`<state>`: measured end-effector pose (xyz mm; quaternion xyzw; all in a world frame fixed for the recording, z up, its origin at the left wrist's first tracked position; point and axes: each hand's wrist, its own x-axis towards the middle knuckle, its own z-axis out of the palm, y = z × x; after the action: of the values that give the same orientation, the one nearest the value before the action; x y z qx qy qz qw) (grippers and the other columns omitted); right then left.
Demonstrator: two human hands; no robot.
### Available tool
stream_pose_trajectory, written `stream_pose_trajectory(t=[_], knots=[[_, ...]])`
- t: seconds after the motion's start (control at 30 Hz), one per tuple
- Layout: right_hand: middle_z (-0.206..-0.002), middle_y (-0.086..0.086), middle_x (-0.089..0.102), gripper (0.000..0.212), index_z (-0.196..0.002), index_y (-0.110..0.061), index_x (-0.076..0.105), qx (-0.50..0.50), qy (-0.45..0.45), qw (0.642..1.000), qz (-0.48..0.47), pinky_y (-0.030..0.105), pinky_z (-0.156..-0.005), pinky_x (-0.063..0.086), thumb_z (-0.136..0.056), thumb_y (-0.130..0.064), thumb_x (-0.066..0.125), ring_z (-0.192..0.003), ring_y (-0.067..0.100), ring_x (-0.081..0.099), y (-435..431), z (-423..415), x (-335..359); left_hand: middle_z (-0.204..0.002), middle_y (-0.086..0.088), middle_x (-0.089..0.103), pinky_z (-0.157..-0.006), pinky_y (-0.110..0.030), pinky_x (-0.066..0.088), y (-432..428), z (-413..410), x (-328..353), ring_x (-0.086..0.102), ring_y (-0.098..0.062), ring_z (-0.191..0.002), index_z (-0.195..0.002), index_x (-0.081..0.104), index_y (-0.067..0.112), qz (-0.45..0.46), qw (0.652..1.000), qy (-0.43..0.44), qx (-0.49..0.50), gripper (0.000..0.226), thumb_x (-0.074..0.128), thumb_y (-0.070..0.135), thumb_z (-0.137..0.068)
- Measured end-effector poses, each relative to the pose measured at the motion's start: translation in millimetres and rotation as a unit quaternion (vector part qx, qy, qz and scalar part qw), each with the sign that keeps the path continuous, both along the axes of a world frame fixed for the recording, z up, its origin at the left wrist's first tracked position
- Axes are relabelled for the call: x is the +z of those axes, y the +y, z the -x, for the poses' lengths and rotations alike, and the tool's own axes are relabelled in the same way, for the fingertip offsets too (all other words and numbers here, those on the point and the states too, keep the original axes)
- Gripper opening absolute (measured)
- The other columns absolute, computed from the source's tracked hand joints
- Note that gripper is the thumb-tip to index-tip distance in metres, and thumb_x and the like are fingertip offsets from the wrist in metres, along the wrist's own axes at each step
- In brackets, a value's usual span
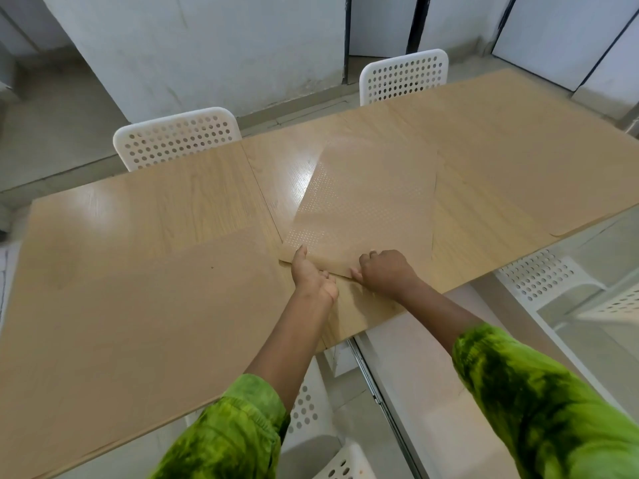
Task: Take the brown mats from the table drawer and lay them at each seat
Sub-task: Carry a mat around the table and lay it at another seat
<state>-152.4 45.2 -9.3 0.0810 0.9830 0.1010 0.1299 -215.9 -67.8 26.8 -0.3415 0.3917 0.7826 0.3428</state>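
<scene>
At the near edge of the table [145, 209], left hand [311, 274] and right hand [383, 271] pinch the near corner of a skewed brown mat [363, 202], fingers closed on it; judged best to rotate it square to the seat before releasing.

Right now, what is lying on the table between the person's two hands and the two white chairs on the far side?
In the head view, one brown mat lies there at an angle, both hands on its near edge; beyond it, bare table.
</scene>
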Motion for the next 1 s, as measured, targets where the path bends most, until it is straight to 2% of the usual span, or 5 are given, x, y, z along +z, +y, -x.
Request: stream_pose_trajectory(t=[0.47, 0.63, 0.73, 0.87, 1.0], knots=[[-0.114, 0.009, 0.069, 0.036, -0.122, -0.018, 0.058, -0.12, 0.099, 0.967, 0.203, 0.036, -0.085, 0.048, -0.094, -0.034, 0.041, -0.103, 0.029, 0.063, 19.3, -12.8, 2.1, -0.084, -0.001, 0.052, -0.085, -0.03, 0.04, 20.2, -1.7, -3.5, 0.05, -0.017, -0.08, -0.087, 0.055, 0.015, 0.046, 0.958, 0.154, -0.236, 0.004, 0.059, 0.014, -0.087], [-0.13, -0.001, 0.061, 0.036, -0.123, -0.021, 0.061, -0.186, 0.101, 0.909, 0.358, 0.033, -0.096, 0.041, -0.094, -0.032, 0.043, -0.119, 0.019, 0.055, 26.6, -18.7, 10.4, -0.066, -0.016, 0.055, -0.051, -0.028, 0.055, 41.8, 7.3, -13.2, 0.054, -0.025, -0.059, -0.117, 0.049, -0.008, 0.105, 0.943, 0.192, -0.249, 0.027, 0.048, 0.002, -0.093], [-0.124, 0.007, 0.064, 0.034, -0.11, -0.006, 0.067, -0.242, 0.196, 0.864, 0.397, 0.033, -0.093, 0.043, -0.096, -0.027, 0.044, -0.114, 0.025, 0.057, 30.3, -20.4, 27.3, -0.114, -0.016, 0.063, -0.073, -0.033, 0.05, 50.1, 3.3, -8.9, 0.059, -0.028, -0.09, -0.123, 0.053, 0.001, 0.228, 0.922, 0.261, -0.175, 0.038, 0.038, -0.005, -0.089], [-0.126, 0.007, 0.063, 0.03, -0.114, -0.008, 0.065, -0.271, 0.281, 0.829, 0.4, 0.026, -0.093, 0.039, -0.094, -0.015, 0.046, -0.117, 0.023, 0.055, 40.7, -14.2, 60.5, -0.098, 0.006, 0.067, -0.081, -0.041, 0.051, 32.8, 8.8, 10.2, 0.064, -0.033, -0.101, -0.1, 0.064, 0.029, 0.132, 0.924, 0.341, -0.113, 0.043, 0.038, -0.003, -0.086], [-0.133, 0.01, 0.057, 0.033, -0.123, -0.008, 0.059, -0.275, 0.299, 0.802, 0.437, 0.036, -0.105, 0.038, -0.092, -0.014, 0.049, -0.124, 0.025, 0.051, 41.8, -0.6, 96.0, -0.087, -0.008, 0.071, -0.077, -0.042, 0.052, -34.1, 37.0, 37.7, 0.065, -0.028, -0.085, -0.111, 0.061, 0.0, 0.082, 0.928, 0.362, -0.042, 0.025, 0.05, -0.007, -0.089]])
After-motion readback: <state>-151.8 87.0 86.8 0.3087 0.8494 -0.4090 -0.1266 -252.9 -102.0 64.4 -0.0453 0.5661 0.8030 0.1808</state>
